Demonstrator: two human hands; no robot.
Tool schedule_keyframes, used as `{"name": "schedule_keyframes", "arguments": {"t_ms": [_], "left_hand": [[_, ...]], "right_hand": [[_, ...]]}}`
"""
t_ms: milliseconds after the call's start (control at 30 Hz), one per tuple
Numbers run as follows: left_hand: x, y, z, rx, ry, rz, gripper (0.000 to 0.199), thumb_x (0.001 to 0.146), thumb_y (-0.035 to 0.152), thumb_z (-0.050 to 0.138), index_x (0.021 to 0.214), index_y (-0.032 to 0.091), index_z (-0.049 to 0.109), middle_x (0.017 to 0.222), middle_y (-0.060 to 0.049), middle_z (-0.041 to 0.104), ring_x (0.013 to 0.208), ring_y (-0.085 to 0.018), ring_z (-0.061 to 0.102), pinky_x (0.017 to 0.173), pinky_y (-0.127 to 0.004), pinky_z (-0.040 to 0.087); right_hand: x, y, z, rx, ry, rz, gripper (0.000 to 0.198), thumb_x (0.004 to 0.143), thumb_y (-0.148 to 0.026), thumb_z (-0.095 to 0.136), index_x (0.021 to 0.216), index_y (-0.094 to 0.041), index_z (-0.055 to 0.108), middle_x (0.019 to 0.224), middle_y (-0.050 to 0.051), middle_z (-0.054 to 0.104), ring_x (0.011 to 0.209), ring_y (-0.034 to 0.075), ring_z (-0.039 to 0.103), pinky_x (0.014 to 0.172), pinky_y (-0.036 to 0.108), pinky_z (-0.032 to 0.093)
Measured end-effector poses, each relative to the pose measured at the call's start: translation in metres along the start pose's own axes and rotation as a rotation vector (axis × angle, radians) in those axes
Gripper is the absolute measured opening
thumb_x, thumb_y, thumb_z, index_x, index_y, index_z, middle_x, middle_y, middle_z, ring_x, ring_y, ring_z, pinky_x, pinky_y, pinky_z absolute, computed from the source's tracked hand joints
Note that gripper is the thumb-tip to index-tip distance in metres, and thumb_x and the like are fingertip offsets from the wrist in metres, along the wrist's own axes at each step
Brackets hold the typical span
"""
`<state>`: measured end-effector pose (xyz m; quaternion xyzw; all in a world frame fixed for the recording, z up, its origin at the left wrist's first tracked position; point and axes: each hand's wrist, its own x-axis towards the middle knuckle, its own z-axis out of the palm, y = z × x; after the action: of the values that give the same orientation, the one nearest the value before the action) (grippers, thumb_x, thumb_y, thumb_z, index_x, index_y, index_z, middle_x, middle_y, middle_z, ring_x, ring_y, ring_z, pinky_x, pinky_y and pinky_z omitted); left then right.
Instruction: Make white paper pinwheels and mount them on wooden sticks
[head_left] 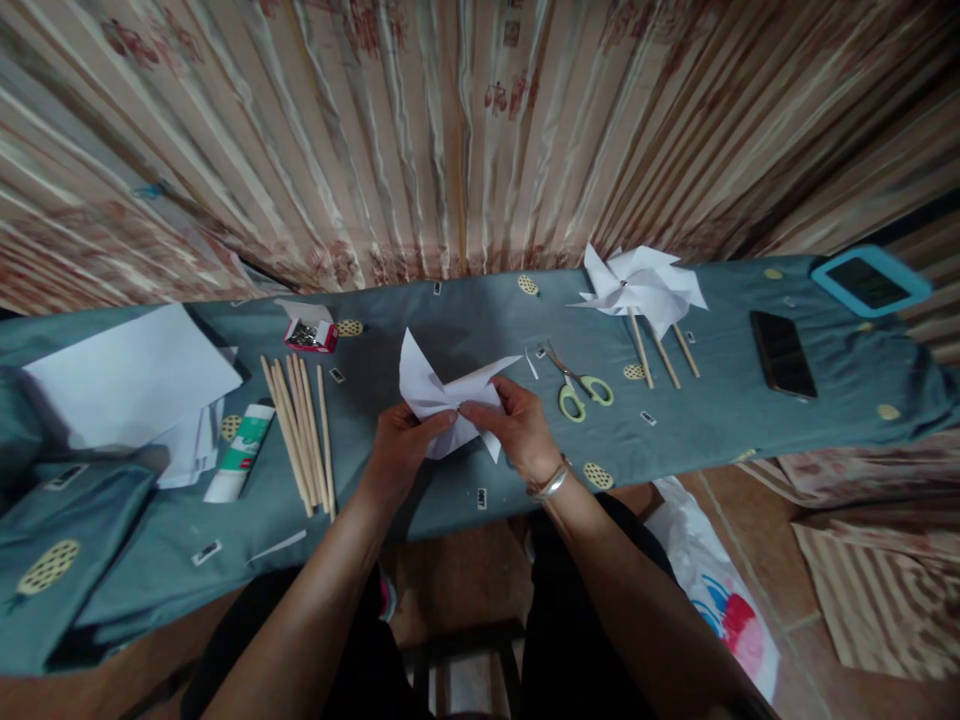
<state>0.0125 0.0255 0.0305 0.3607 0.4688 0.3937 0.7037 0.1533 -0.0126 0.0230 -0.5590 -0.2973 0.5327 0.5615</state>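
A white paper pinwheel (421, 382) without a stick is held over the table between both hands. My left hand (401, 440) grips its left side, the thumb pressed near the centre. From the right, my right hand (521, 420) pinches it, its thumb meeting a small dark pin or fastener at the middle. Green-handled scissors (574, 385) lie to the right of my right hand. Wooden sticks (300, 430) lie left of my left hand, below an opened small red box (311, 335) of metal pins.
Finished pinwheels on sticks (645, 285) lie at the back right, near a black phone (781, 353) and a blue-framed device (870, 280). White paper sheets (142, 375) and a green-and-white glue tube (241, 452) lie left. A plastic bag (712, 590) sits on the floor.
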Motion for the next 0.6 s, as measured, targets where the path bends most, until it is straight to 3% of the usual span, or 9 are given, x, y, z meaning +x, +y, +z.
{"name": "schedule_keyframes", "arguments": {"t_ms": [233,433,600], "left_hand": [[0.0004,-0.0007,-0.0016,0.053,0.006,0.030,0.033,0.049,0.030,0.086,0.077,0.015,0.078,0.075,-0.004,0.076,0.069,-0.019,0.067,0.071,-0.031,0.053],[-0.0033,0.0018,-0.0026,0.045,-0.047,0.029,0.030,0.054,0.027,0.085,0.079,0.014,0.078,0.079,-0.004,0.078,0.071,-0.019,0.069,0.076,-0.032,0.053],[-0.0039,0.0017,-0.0046,0.031,-0.059,0.031,0.028,0.053,0.027,0.085,0.077,0.014,0.077,0.074,-0.003,0.076,0.068,-0.017,0.067,0.071,-0.029,0.052]], "right_hand": [[-0.0021,-0.0069,0.0009,-0.039,-0.023,-0.021,0.035,0.061,-0.040,0.083,0.086,-0.021,0.066,0.083,0.000,0.073,0.074,0.018,0.066,0.071,0.032,0.054],[-0.0025,-0.0090,0.0009,-0.117,0.015,-0.032,0.035,0.060,-0.040,0.083,0.084,-0.020,0.067,0.079,0.001,0.071,0.071,0.017,0.062,0.064,0.029,0.052],[-0.0034,-0.0087,0.0031,-0.107,0.031,-0.009,0.035,0.058,-0.039,0.084,0.082,-0.020,0.067,0.076,0.000,0.070,0.065,0.016,0.061,0.062,0.029,0.051]]}}
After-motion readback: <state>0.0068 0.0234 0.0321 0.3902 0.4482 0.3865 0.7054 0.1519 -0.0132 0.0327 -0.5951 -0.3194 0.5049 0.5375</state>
